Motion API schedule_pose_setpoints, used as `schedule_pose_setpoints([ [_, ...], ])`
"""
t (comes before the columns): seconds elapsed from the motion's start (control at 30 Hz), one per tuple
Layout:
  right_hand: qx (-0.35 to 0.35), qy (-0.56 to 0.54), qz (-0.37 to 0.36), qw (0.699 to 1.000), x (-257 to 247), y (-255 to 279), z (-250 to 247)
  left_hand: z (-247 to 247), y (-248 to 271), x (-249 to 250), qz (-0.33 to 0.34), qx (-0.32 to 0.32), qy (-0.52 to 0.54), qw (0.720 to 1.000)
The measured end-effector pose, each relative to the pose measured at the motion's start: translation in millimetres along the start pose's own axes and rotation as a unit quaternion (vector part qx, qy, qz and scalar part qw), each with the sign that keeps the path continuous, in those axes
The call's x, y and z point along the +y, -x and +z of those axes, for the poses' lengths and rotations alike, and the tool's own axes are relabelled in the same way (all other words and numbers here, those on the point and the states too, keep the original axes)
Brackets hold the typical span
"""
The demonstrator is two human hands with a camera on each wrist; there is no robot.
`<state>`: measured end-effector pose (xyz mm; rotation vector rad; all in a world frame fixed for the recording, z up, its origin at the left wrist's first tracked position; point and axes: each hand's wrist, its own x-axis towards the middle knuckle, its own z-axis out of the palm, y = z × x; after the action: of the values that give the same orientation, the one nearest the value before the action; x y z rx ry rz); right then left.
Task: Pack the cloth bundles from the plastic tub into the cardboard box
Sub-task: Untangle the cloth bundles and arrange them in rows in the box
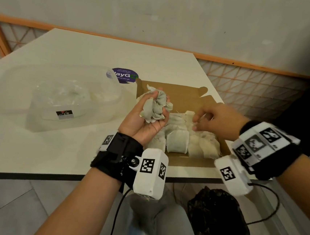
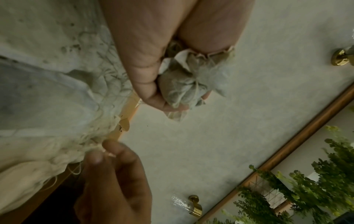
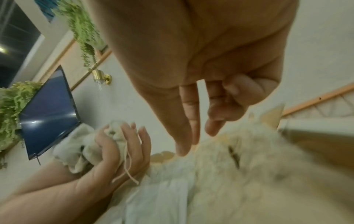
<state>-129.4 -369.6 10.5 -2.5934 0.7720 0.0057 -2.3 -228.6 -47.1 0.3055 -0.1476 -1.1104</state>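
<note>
Left hand clutches several cloth bundles palm-up above the box; right hand hovers, fingers loose, over packed rows, far end open.

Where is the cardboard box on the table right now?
Head view: the cardboard box sits at the table's right near corner, just right of the plastic tub.

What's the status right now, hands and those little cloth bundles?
Left hand grips cloth bundles above cardboard box. Right hand open, empty, over packed bundles. Plastic tub to the left. Nothing in the way.
</note>
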Motion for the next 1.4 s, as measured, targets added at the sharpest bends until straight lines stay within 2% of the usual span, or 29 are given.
schedule_pose_setpoints([
  [0.07,-0.027,0.026,-0.032,0.999,8,17,-16,-1,0,0,0.0,-0.006,-0.004,1.0],
  [0.17,-0.128,0.086,-0.053,0.987,20,44,-18,-1,-2,-1,-0.002,-0.013,-0.003,1.0],
  [0.23,-0.146,0.137,-0.064,0.978,29,54,-10,-2,-2,-1,-0.003,-0.009,0.002,1.0],
  [0.4,-0.12,0.212,-0.095,0.965,40,58,2,-3,-3,-1,-0.002,0.006,-0.001,1.0],
  [0.57,-0.067,0.237,-0.11,0.963,35,63,1,-9,-4,1,-0.008,-0.032,0.022,0.999],
  [0.7,-0.062,0.273,-0.109,0.954,33,63,11,-4,-2,1,-0.002,-0.012,0.017,1.0],
  [0.77,-0.011,0.242,-0.103,0.965,29,60,6,-1,0,1,0.003,0.0,0.009,1.0],
  [0.83,0.084,0.147,-0.123,0.978,20,55,0,-1,0,1,0.004,0.003,0.013,1.0],
  [0.9,0.162,0.038,-0.168,0.972,4,47,1,0,-1,-1,0.002,0.008,0.019,1.0],
  [0.97,0.156,-0.031,-0.197,0.967,-20,38,9,0,-3,-2,0.001,0.018,-0.01,1.0],
  [1.03,0.101,-0.081,-0.206,0.97,-45,29,20,1,-3,-4,-0.009,0.023,-0.072,0.997],
  [1.1,0.065,-0.074,-0.218,0.971,-62,20,30,2,-2,-5,-0.016,0.028,-0.101,0.994],
  [1.2,0.118,-0.043,-0.232,0.965,-73,4,30,5,-2,-7,-0.012,0.018,-0.072,0.997],
  [1.27,0.141,-0.111,-0.207,0.962,-71,-3,24,7,-1,-7,-0.012,-0.004,-0.067,0.998],
  [1.33,0.113,-0.194,-0.172,0.959,-66,-4,20,7,-1,-5,-0.021,0.0,-0.093,0.995],
  [1.4,0.105,-0.227,-0.163,0.954,-60,-2,20,5,-3,-5,-0.036,0.029,-0.101,0.994],
])
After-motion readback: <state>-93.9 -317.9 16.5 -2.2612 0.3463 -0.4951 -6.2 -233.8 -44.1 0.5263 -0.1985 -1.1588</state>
